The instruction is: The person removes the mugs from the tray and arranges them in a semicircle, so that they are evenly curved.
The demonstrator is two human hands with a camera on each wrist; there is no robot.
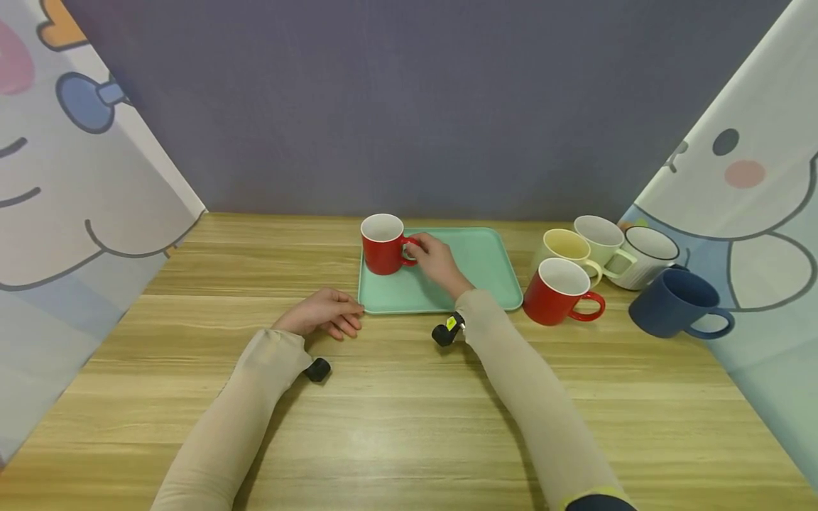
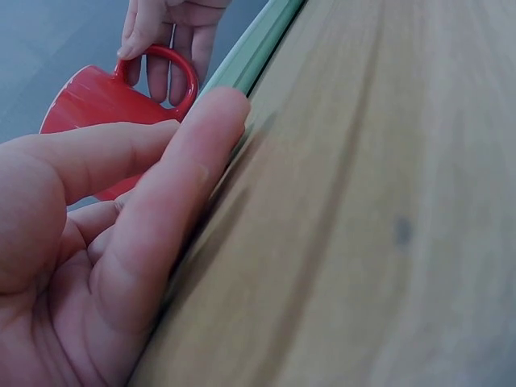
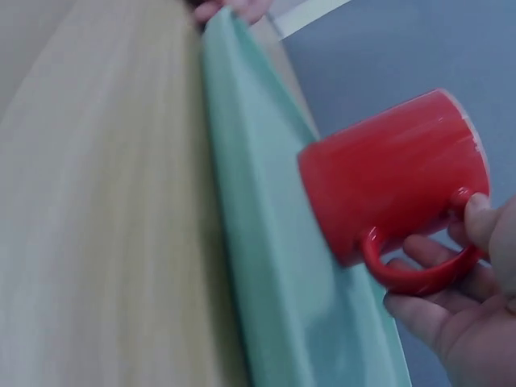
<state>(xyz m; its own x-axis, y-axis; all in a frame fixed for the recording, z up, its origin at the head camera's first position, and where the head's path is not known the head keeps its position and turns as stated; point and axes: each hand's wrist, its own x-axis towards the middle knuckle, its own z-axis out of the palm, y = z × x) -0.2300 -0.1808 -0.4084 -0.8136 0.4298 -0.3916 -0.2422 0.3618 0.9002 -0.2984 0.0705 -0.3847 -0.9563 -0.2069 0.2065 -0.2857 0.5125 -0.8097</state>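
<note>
A red mug [image 1: 382, 254] with a white inside stands upright at the left part of a mint-green tray [image 1: 476, 259], its base right at the tray surface. My right hand [image 1: 439, 262] grips the mug's handle, fingers curled through the loop and thumb on top, as the right wrist view shows on the red mug [image 3: 395, 173]. At the tray's near left corner, my left hand [image 1: 324, 312] pinches the rim between thumb and forefinger. The other fingers hang loosely over the wood. In the left wrist view, the fingers [image 2: 153, 218] cover that corner.
Right of the tray a second red mug [image 1: 554, 292] stands close to its corner. Behind it are a yellow mug [image 1: 565, 245], a pale green mug [image 1: 599, 234] and a white mug with a dark rim [image 1: 648, 252]. A navy mug [image 1: 671, 305] sits farthest right. Grey panel [image 1: 409, 106] behind the table.
</note>
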